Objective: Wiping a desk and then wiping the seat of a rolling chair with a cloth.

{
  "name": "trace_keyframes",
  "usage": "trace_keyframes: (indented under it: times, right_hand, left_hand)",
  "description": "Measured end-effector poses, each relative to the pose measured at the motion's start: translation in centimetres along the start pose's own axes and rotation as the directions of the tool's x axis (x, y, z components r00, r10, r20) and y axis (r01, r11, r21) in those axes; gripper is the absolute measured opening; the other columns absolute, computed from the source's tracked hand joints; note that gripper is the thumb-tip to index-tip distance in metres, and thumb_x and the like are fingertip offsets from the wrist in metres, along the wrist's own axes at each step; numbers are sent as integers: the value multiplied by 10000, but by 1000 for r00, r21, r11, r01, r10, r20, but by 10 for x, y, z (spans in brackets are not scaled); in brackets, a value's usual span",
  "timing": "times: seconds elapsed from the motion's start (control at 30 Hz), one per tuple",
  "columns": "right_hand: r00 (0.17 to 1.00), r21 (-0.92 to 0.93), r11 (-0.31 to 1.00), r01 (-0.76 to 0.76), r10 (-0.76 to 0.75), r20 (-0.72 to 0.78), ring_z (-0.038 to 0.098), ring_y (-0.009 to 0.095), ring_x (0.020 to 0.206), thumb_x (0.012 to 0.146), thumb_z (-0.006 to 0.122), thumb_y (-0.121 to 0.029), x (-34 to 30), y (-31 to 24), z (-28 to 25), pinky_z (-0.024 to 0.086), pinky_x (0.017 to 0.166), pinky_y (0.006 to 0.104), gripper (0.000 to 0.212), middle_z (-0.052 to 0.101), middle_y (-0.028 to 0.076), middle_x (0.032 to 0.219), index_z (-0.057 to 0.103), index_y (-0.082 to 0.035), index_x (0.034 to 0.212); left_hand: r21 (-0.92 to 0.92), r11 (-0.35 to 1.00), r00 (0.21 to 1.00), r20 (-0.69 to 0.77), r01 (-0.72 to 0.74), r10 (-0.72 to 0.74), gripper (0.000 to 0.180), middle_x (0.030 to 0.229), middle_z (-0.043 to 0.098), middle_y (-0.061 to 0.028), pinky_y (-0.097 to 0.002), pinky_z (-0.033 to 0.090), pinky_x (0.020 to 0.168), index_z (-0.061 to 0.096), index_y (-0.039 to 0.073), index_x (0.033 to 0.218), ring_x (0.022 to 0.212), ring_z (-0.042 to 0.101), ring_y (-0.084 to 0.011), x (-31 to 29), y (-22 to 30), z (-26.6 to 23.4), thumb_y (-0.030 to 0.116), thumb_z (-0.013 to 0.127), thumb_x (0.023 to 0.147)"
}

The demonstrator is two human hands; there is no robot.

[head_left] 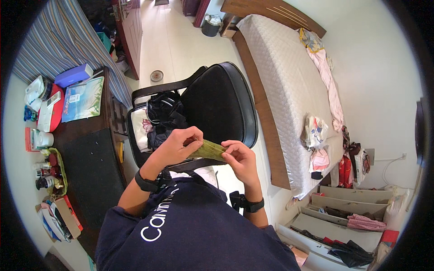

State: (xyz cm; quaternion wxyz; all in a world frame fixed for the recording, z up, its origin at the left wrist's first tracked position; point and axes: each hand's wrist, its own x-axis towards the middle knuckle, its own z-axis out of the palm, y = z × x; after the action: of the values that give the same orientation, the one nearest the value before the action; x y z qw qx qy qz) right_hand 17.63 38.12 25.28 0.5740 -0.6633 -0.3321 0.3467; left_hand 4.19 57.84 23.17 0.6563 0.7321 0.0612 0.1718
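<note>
Between my two hands a small piece of olive-green fabric is stretched; whether it is a sock or another garment I cannot tell. My left hand pinches its left end between thumb and fingers. At the opposite end my right hand grips it the same way. Just beyond the hands stands a black armchair. On its seat lie dark clothes and a white garment with a reddish print, close to my left hand.
A dark desk with boxes, bottles and books is on the left. The bed stands at the right, with clothes along its far side. Open drawers holding clothes jut out at the lower right. A black bin sits beyond the chair.
</note>
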Motion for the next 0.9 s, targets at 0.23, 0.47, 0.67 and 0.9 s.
trace_keyframes:
  times: [0.23, 0.47, 0.67, 0.9]
  right_hand:
    - [997, 75, 995, 65, -67, 27, 622, 131, 971, 913, 546, 34, 0, 1, 7, 522, 817, 270, 80, 633, 144, 1152, 536, -6, 982]
    - [990, 87, 986, 143, -143, -5, 621, 223, 1060, 904, 581, -24, 2, -3, 10, 517, 872, 298, 323, 541, 186, 1290, 458, -28, 1203]
    - [968, 471, 874, -121, -1, 251, 525, 222, 1176, 688, 777, -576, 27, 47, 17, 406, 1002, 342, 1075, 474, 173, 1378, 274, -12, 1452]
    - [889, 204, 975, -91, -13, 457, 565, 145, 1022, 838, 721, -237, 39, 56, 47, 448, 911, 304, 518, 622, 63, 1136, 528, 17, 1245]
  left_hand:
    - [-82, 995, 997, -57, 48, -53, 65, 724, 538, -3, -213, 384, 555, 553, 33, 903, 627, 467, -52, -2, -7, 5, 68, 601, 877]
    - [95, 982, 978, -116, -162, 172, 75, 785, 609, -29, -231, 407, 555, 580, 24, 889, 634, 519, -70, -1, 7, 6, 54, 622, 836]
    - [-38, 999, 992, -124, -12, 7, 84, 761, 585, -16, -214, 407, 573, 600, 22, 959, 657, 509, -46, 9, 15, 2, 47, 592, 879]
    - [-553, 830, 889, -339, 76, -307, 191, 792, 543, 9, -198, 399, 593, 515, 80, 1095, 690, 505, -48, 18, -22, -18, 69, 581, 916]
